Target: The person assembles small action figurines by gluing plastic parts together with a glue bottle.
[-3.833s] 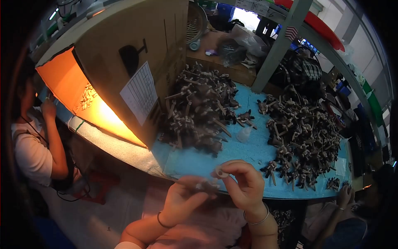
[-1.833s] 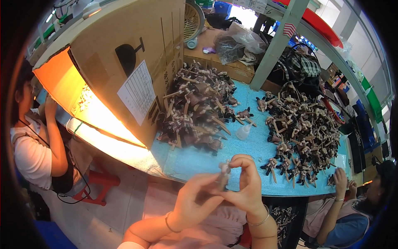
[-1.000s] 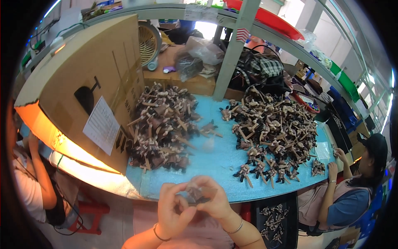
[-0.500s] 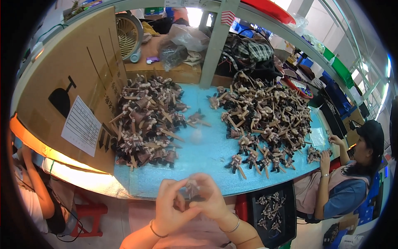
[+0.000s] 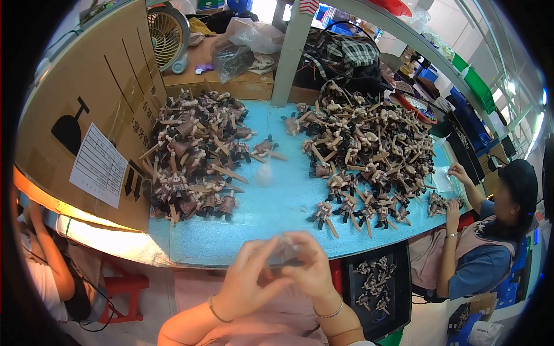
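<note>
Light blue table (image 5: 277, 202), brown toy figures (image 5: 369, 150), tan cardboard box (image 5: 98, 86)

I am holding a small toy figure (image 5: 284, 254) between the fingers (image 5: 271, 249) of both hands, just off the near edge of the blue desk (image 5: 271, 207). It is looking dark and greyish, blurred and mostly covered, so its pose is not showing.

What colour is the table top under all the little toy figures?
Light blue table top, seen clearly in the head view.
</note>
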{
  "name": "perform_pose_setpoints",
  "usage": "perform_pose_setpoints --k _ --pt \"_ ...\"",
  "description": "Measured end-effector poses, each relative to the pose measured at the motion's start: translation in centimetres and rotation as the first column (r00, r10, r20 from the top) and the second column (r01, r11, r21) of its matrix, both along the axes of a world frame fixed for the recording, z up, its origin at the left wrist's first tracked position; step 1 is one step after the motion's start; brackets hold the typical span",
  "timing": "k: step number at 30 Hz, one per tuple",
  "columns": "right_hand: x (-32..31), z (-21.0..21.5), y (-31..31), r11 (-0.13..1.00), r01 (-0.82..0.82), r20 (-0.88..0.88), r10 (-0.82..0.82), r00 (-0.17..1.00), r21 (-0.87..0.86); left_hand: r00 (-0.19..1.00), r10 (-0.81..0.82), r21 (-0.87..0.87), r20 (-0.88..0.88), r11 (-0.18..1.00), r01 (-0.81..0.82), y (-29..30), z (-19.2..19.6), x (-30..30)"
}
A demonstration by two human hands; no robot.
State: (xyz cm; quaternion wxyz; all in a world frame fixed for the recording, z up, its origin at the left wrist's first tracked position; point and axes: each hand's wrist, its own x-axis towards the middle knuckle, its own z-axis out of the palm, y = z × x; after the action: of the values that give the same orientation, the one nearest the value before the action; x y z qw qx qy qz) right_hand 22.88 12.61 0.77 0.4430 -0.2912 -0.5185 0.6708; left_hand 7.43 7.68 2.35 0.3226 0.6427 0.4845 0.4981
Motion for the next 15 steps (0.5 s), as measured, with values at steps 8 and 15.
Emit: perform_pose_setpoints --k 8,15 --pt "4.7 0.3 7.0 0.866 0.365 0.221 -0.452 0.864 0.343 0.966 -0.043 0.033 -0.254 0.998 0.053 2.4 0.2 -1.2" --pt "5.3 0.3 8.8 0.541 0.037 0.497 -0.796 0.346 0.84 0.498 0.543 0.464 -0.677 0.839 -0.284 8.2 1.3 -6.7"
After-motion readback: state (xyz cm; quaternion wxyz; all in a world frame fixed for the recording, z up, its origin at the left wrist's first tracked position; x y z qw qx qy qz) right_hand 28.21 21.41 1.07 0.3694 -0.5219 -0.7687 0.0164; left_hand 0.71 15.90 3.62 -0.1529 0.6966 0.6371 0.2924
